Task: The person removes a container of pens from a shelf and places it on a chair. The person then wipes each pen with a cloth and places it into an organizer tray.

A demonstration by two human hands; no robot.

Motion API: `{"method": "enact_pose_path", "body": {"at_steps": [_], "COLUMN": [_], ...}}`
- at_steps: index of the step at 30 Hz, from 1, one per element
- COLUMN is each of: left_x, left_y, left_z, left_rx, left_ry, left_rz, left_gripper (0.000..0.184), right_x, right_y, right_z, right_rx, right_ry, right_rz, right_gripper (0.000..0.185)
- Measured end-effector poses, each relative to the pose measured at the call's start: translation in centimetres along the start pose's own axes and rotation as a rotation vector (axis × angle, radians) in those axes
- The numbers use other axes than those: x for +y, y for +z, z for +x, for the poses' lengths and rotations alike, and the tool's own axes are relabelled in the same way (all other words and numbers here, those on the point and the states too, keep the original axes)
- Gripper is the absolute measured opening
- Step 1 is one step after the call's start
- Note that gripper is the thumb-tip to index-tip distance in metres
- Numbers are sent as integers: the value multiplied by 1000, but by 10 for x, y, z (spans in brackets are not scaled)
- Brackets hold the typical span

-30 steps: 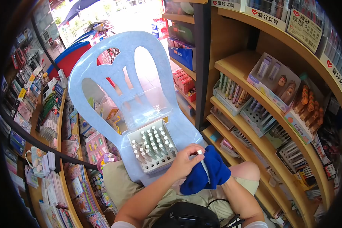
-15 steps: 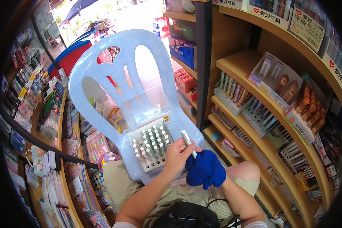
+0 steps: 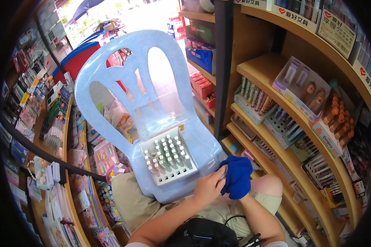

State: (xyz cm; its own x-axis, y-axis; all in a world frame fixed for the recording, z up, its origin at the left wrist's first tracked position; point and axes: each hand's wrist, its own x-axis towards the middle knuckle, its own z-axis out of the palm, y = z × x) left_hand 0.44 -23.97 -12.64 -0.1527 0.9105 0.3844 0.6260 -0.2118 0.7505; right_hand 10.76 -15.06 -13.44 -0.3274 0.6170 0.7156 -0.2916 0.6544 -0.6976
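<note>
My left hand is closed on a pale pen, of which only a short piece shows between the fingers and the cloth. A dark blue cloth covers most of my right hand, which grips it around the pen's other end; the fingers underneath are hidden. Left of my hands, a white box with rows of square holes holds several white-capped pens. It rests on the seat of a light blue plastic chair. A clear plastic cover leans behind the box against the chair back.
Wooden shelves with boxes of pens rise close on the right. Racks of packaged stationery line the left side. A black bag and cable lie against my lap. Beyond the chair is a bright doorway.
Both hands have moved a little right and up, away from the box. The pen, earlier standing out above my left hand, is now mostly covered by the blue cloth and fingers.
</note>
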Motion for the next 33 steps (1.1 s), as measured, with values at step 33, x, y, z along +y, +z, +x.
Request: {"method": "enact_pose_path", "body": {"at_steps": [33], "left_x": [-95], "left_y": [-149], "left_z": [119], "left_rx": [-121], "left_ry": [-129], "left_rz": [278], "left_gripper": [19], "right_x": [27], "right_y": [-7], "right_z": [-24], "right_rx": [13], "right_ry": [887], "right_rz": [1206], "right_gripper": [33]}}
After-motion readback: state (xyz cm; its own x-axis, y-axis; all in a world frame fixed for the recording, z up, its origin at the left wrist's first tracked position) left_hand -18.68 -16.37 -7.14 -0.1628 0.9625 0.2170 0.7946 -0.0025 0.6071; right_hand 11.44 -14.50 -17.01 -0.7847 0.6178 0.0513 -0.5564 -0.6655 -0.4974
